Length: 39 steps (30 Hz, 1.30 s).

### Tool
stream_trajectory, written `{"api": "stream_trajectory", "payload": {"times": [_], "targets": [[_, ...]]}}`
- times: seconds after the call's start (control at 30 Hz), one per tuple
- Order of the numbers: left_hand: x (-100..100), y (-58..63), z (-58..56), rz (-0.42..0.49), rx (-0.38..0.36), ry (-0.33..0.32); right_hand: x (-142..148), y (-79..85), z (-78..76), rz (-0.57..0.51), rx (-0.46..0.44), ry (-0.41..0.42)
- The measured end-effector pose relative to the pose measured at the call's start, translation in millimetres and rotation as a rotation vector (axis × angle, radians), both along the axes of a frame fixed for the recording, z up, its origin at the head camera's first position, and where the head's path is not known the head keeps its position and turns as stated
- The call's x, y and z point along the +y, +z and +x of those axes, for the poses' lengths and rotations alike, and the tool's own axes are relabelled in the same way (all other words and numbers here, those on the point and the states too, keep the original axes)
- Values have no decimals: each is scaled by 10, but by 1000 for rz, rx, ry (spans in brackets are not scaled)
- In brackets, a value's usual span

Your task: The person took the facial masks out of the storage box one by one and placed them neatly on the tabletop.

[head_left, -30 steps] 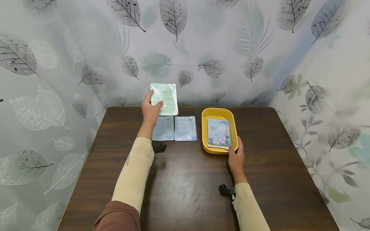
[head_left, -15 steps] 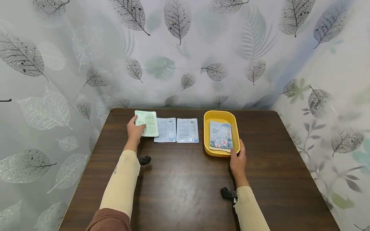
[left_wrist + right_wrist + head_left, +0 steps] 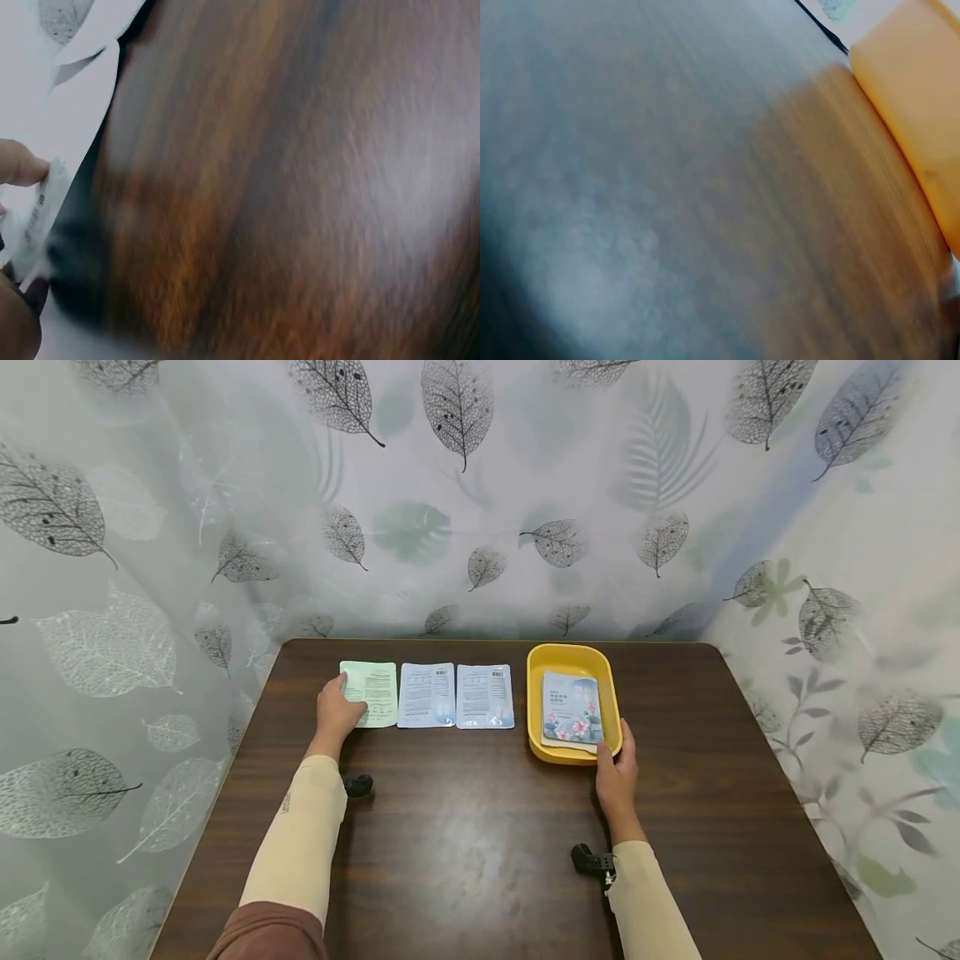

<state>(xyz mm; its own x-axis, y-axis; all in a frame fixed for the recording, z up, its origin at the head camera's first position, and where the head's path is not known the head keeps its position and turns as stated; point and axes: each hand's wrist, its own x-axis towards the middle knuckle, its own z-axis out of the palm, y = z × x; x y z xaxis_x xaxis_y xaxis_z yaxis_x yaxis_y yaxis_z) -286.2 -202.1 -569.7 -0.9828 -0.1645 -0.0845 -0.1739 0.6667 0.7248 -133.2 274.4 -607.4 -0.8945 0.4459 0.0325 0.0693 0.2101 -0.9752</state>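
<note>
My left hand (image 3: pixel 337 709) holds a pale green facial mask packet (image 3: pixel 375 693) by its left side, the thumb over its lower part. The packet lies at the left end of a row on the table, print side up. To its right are two pale blue mask packets (image 3: pixel 427 695), side by side. My right hand (image 3: pixel 618 779) grips the near right corner of a yellow basin (image 3: pixel 535 710), thumb over the rim. Inside the basin lies a stack of packets, a blue flowered one (image 3: pixel 572 706) on top. In the left wrist view, fingers pinch the green packet's edge (image 3: pixel 43 210).
The dark wooden table (image 3: pixel 465 843) ends at the back against a leaf-patterned curtain (image 3: pixel 420 560). Black wrist devices (image 3: pixel 592 860) are worn on both wrists. The basin's outer wall (image 3: pixel 915 105) shows in the right wrist view.
My left hand has brought the green packet down from above the table's back edge, leftward, onto the table beside the blue packets. The right hand stays on the basin.
</note>
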Motion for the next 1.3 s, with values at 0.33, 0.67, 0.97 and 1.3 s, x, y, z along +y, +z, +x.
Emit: {"api": "stream_trajectory", "payload": {"times": [0.33,0.67,0.97,1.3], "targets": [[-127,-215,48,-283,-35,-198,-19,-27,-22,2,-13,2],[-13,-375,121,-385,26,-175,42,-33,18,-30,-16,3],[59,-435,218,-313,43,-131,90,-64,71,39,-54,-22],[-37,-376,189,182,212,38,33,-34,-12,57,-11,-29]]}}
